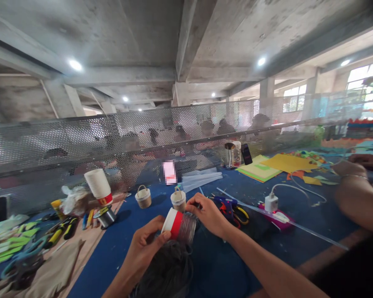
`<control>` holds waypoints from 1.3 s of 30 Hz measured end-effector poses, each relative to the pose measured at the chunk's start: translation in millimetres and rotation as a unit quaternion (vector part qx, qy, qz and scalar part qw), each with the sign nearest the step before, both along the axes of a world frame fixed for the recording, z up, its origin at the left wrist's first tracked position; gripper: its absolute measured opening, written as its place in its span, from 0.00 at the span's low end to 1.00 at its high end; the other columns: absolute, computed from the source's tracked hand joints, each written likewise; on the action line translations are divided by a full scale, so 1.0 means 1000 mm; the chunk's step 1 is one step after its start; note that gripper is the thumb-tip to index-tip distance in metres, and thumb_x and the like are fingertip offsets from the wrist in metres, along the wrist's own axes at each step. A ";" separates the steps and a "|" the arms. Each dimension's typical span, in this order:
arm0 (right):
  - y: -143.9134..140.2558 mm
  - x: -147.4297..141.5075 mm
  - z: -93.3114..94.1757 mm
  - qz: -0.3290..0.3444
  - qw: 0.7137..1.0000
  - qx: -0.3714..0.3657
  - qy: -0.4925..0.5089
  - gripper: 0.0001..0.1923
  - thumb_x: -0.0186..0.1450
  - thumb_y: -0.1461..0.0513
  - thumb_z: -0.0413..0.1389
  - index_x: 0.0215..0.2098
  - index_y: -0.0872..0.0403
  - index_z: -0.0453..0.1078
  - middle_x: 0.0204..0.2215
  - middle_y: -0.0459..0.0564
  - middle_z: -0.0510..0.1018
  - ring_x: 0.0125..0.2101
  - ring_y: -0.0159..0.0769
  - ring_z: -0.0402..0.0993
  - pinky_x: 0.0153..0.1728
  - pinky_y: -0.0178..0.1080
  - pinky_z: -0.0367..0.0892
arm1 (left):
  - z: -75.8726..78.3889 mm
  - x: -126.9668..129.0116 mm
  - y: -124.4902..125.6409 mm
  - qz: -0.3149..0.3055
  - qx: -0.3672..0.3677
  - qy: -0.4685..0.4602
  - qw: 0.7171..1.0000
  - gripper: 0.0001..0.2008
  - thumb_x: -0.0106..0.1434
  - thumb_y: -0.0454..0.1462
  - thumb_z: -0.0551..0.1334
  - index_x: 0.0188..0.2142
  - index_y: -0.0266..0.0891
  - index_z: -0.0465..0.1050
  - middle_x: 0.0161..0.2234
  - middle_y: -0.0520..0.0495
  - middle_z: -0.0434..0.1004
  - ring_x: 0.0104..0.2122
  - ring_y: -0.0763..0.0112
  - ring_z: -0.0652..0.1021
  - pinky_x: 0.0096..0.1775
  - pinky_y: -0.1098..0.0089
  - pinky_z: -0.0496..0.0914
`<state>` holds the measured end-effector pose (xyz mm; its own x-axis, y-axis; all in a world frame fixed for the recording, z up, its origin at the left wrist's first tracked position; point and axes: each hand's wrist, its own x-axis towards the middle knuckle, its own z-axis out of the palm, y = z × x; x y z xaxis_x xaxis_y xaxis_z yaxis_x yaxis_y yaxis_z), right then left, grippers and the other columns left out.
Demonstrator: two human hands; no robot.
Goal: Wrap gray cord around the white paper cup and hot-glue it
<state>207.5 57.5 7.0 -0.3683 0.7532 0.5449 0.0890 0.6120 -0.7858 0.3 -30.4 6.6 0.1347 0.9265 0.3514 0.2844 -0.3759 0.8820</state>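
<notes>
While the left hand pinches the white-and-red paper cup at its rim, the right hand grips its grey-wrapped end; light, crushable, so hold gently.

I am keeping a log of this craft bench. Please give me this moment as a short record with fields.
left hand: holds the rim end of a paper cup lying sideways
right hand: at the cup's grey-wrapped end
behind cup: two small baskets
left side: stack of paper cups
right side: glue gun, charger
surface: blue table
</notes>
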 end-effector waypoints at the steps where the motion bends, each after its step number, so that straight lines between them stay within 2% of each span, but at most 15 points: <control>1: 0.000 0.000 0.000 -0.001 1.000 -0.001 0.002 0.06 0.66 0.61 0.57 0.32 0.55 0.72 0.31 0.44 0.72 0.33 0.31 0.68 0.34 0.32 0.60 | 0.000 0.000 0.000 0.003 0.001 -0.003 1.000 0.13 0.62 0.44 0.62 0.35 0.35 0.78 0.32 0.47 0.69 0.33 0.66 0.69 0.34 0.71 0.64; 6: 0.003 0.001 -0.001 -0.007 1.000 0.009 0.002 0.07 0.66 0.60 0.56 0.33 0.56 0.72 0.30 0.44 0.71 0.32 0.31 0.67 0.34 0.32 0.60 | 0.003 0.001 -0.002 0.003 0.006 -0.007 1.000 0.14 0.62 0.44 0.63 0.30 0.35 0.77 0.32 0.47 0.69 0.33 0.66 0.70 0.35 0.71 0.64; 18: 0.002 0.001 -0.001 0.001 1.000 0.011 0.006 0.08 0.66 0.59 0.56 0.33 0.55 0.72 0.31 0.45 0.72 0.33 0.32 0.68 0.35 0.33 0.61 | 0.003 0.003 -0.002 -0.002 0.012 -0.020 1.000 0.15 0.61 0.46 0.63 0.29 0.35 0.78 0.30 0.47 0.68 0.30 0.68 0.69 0.30 0.72 0.64; 30: 0.004 0.001 -0.002 0.046 0.997 -0.048 -0.032 0.10 0.65 0.56 0.57 0.34 0.56 0.74 0.30 0.46 0.75 0.32 0.33 0.69 0.32 0.33 0.60 | 0.004 0.000 -0.002 -0.015 0.027 0.014 0.999 0.14 0.62 0.44 0.62 0.29 0.35 0.79 0.30 0.47 0.68 0.32 0.66 0.70 0.32 0.71 0.65; 36: 0.012 -0.005 -0.017 0.065 0.996 -0.061 -0.011 0.12 0.64 0.55 0.57 0.34 0.55 0.75 0.32 0.47 0.76 0.33 0.34 0.70 0.33 0.33 0.61 | 0.005 0.003 -0.003 -0.013 0.011 -0.019 1.000 0.13 0.61 0.43 0.63 0.33 0.36 0.80 0.30 0.47 0.68 0.31 0.67 0.70 0.32 0.72 0.65; 39: 0.021 -0.009 -0.027 0.045 0.997 -0.066 0.012 0.13 0.64 0.53 0.58 0.34 0.55 0.75 0.32 0.48 0.77 0.34 0.35 0.71 0.34 0.34 0.63 | 0.007 0.004 -0.002 -0.006 0.018 -0.029 0.999 0.12 0.61 0.43 0.64 0.33 0.36 0.81 0.31 0.47 0.70 0.32 0.66 0.71 0.34 0.71 0.66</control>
<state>198.9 78.0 -20.2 -0.4254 0.7840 0.4520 0.0195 0.5073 -0.8616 4.2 -32.6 13.4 0.1237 0.9112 0.3929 0.2282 -0.4114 0.8824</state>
